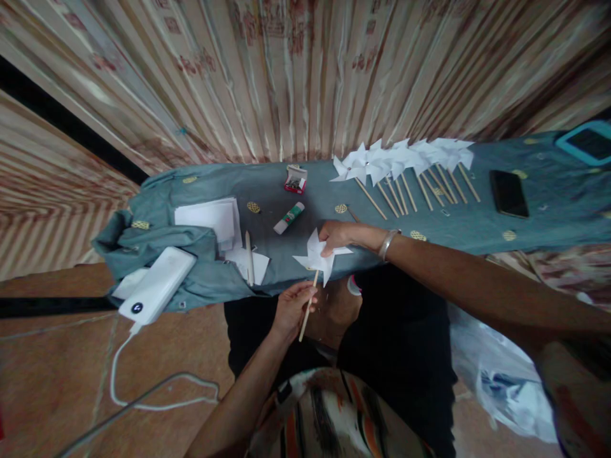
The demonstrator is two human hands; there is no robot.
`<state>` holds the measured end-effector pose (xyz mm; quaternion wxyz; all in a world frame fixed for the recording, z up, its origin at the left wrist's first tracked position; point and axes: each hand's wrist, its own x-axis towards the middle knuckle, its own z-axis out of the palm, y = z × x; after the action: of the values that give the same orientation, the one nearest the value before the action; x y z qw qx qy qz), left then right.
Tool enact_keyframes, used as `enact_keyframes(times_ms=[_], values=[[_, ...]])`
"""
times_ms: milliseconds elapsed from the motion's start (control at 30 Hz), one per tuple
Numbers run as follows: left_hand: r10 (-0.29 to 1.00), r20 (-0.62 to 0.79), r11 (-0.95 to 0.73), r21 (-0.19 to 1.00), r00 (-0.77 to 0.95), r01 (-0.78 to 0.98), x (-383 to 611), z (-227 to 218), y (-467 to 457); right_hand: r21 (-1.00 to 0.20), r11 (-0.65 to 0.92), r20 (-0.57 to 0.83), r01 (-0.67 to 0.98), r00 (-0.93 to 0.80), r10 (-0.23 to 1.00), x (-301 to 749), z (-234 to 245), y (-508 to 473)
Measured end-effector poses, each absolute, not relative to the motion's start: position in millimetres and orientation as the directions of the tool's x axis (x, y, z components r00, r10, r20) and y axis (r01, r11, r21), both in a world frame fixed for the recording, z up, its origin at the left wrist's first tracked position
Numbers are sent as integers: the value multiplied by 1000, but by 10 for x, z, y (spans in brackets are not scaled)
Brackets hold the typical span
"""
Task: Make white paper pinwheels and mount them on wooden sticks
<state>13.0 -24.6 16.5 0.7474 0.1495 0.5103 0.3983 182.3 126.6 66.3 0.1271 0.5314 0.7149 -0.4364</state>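
A white paper pinwheel [315,257] on a thin wooden stick [304,324] is between my hands at the table's front edge. My left hand [294,305] is closed round the stick below the paper. My right hand [335,236] grips the pinwheel's paper from above, its fingertips partly hidden by the blades. Beyond my hands lie a green and white glue stick [289,217] and an open small red box [295,180] with small metal bits in it. Several finished-looking pinwheels [401,159] lie in an overlapping row, sticks toward me.
On the left are a stack of white paper [210,219], a pencil-like stick [249,257] on paper pieces and a white power bank [157,286] with a cable. A dark phone [508,193] and a blue-framed device [587,141] lie right. A curtain [296,83] hangs behind the cloth-covered table.
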Motion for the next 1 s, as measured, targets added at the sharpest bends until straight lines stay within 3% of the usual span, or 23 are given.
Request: enact_keyframes(times_ms=[400,800,1000], values=[[730,-666,643,594,153,-484,242,180,-326,-551,128,-630,825,-512,584,1864,611,1313],[722,-674,660,603,157,-449,223,190,-300,-539,65,-667,840,-473,576,1863,628,1326],[720,-675,662,603,158,-445,239,183,-307,-447,92,-714,890,-417,563,1799,699,1342]])
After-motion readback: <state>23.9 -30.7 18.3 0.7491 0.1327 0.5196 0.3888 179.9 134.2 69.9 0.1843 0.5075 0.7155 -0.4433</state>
